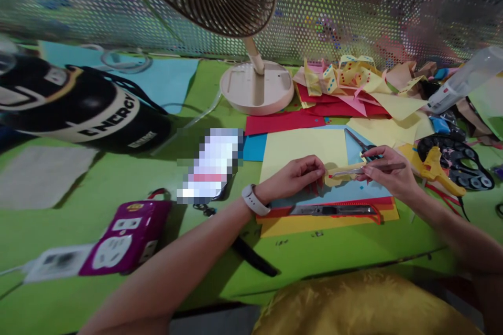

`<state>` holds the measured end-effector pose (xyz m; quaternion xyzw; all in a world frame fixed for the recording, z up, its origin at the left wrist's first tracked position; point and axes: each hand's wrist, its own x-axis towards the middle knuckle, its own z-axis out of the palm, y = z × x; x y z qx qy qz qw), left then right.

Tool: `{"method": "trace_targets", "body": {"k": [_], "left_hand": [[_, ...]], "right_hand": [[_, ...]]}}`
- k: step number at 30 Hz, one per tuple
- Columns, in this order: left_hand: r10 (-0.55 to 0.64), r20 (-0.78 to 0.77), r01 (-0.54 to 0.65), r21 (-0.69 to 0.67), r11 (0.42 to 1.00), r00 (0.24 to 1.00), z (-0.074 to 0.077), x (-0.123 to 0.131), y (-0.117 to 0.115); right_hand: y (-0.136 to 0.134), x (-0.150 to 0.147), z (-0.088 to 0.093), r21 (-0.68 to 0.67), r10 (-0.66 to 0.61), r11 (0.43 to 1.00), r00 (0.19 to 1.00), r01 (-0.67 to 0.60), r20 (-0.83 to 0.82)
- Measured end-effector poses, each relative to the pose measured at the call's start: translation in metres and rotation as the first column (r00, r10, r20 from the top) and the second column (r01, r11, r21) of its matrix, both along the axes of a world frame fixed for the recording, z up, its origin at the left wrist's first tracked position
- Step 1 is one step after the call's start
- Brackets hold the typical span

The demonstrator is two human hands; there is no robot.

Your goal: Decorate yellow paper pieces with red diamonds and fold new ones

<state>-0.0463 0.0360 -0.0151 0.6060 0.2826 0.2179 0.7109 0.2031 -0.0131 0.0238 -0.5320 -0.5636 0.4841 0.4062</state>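
Note:
My left hand [301, 177], with a white watch on its wrist, pinches the left end of a small yellow paper piece [334, 180]. In my closed right hand [387, 172] is a pair of tweezers [351, 170], held almost level with the tips pointing left. Those tips reach the yellow paper, where a tiny red bit shows. Just behind the right hand lie dark-handled scissors [358, 141], partly hidden by its fingers. Below both hands are stacked sheets of coloured paper [302, 144], with a utility knife [334, 210] lying across the front.
A fan [257, 86] stands at the back. Folded paper scraps [353, 76], a yellow glue gun [442, 172] and a black palette [471, 165] lie to the right. On the left are a large black bottle [90, 104], a phone [214, 165] and a purple power strip [129, 235].

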Motion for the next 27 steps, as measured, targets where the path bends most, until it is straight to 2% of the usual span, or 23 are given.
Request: {"method": "trace_targets", "body": {"k": [6, 20, 27], "left_hand": [[-0.008, -0.016, 0.008, -0.001, 1.000, 1.000, -0.0007, 0.0003, -0.0002], [-0.023, -0.056, 0.026, 0.056, 0.998, 0.998, -0.0006, -0.0005, -0.0007], [-0.033, -0.043, 0.035, 0.039, 0.999, 0.999, 0.0015, -0.0012, -0.0025]], "right_hand": [[0.0005, -0.0023, 0.0009, -0.067, 0.002, 0.998, 0.999, -0.006, -0.049], [0.0015, -0.0056, 0.0031, -0.047, 0.034, 0.998, 0.998, -0.036, -0.050], [0.0015, -0.0064, 0.0026, -0.060, 0.029, 0.998, 0.997, -0.034, -0.071]]}}
